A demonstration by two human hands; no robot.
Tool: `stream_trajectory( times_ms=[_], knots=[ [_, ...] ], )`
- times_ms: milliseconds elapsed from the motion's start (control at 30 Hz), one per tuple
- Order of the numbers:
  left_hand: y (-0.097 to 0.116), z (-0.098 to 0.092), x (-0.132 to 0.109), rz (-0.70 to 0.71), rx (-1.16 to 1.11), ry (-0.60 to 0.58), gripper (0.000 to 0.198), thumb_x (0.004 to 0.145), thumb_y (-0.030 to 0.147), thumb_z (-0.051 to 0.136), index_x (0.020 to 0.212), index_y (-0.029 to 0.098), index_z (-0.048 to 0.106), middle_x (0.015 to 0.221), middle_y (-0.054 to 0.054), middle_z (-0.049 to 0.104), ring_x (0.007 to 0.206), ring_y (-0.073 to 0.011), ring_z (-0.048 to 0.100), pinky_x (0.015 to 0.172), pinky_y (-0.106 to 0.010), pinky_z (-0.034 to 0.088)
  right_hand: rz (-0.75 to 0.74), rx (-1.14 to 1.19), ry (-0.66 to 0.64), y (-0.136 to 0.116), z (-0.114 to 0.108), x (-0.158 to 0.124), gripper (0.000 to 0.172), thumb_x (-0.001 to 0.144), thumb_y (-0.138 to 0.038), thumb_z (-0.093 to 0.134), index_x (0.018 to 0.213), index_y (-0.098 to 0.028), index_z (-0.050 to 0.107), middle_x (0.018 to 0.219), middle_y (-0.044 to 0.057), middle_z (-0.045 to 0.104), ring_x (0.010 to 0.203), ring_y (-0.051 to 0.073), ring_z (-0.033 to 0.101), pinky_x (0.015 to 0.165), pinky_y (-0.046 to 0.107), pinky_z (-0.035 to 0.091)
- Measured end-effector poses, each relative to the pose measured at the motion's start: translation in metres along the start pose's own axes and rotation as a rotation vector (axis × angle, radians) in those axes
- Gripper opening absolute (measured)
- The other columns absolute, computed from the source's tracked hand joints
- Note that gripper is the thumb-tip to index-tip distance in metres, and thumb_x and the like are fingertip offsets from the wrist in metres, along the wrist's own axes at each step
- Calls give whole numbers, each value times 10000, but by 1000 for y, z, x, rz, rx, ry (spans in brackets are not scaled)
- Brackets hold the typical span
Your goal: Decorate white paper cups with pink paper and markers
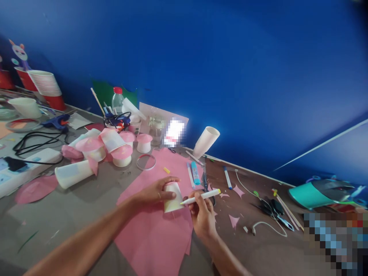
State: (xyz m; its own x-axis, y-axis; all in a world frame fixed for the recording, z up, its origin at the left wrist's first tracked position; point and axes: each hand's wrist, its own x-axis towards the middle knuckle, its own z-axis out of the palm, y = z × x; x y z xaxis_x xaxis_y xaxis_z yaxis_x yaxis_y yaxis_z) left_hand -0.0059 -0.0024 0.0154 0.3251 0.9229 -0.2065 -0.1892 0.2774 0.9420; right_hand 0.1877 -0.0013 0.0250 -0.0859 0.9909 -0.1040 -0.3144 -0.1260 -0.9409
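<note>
My left hand [159,193] is closed around a small white paper cup [173,206], thumb across its side. Yellow colouring shows on the lower part of the cup. In my right hand [202,214] is a white marker [204,195] with a yellow end, gripped like a pen. Its tip points left and meets or nearly meets the cup's edge. Both hands are over pink paper sheets [140,237]. A small yellow cap [166,170] lies on the paper, above my left hand.
Pink-topped paper cups [122,155] cluster at left, near a power strip [31,168]. A glue stick [195,173], blue marker [227,178] and pink scraps [234,221] lie around the paper. A tall white cup [206,141] leans by the blue wall. Scissors [284,221] and a cable lie right.
</note>
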Motion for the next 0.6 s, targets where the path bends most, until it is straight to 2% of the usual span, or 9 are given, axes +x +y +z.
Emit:
stream_trajectory(
  times_ms=[200,333,467,600],
  knots=[
    [-1,0,1,-18,-25,3,664,761,325,791,1372,232,550,950,-13,603,769,-171,602,652,-273,499,-27,-57,-82,8,-8,-3,457,705,-624,805,629,-188,689,505,-32,518,480,86,436,453,197,311],
    [2,1,1,-19,-23,-3,679,746,336,806,1359,206,546,944,-19,601,794,-182,605,674,-284,500,-65,-106,-111,10,-11,-2,471,746,-639,775,652,-184,695,524,-29,526,494,90,447,481,206,351],
    [3,1,0,-2,12,3,689,742,394,813,1350,208,549,947,-24,598,792,-188,602,677,-288,496,-78,-101,-52,6,-6,1,462,724,-626,795,653,-186,677,509,-32,535,479,89,446,470,205,351],
    [1,0,0,14,53,21,656,760,404,800,1343,216,564,973,-32,602,802,-186,600,681,-277,490,-15,-19,33,0,0,3,461,671,-625,808,627,-199,638,476,-43,518,430,86,419,420,202,321]
  ],
)
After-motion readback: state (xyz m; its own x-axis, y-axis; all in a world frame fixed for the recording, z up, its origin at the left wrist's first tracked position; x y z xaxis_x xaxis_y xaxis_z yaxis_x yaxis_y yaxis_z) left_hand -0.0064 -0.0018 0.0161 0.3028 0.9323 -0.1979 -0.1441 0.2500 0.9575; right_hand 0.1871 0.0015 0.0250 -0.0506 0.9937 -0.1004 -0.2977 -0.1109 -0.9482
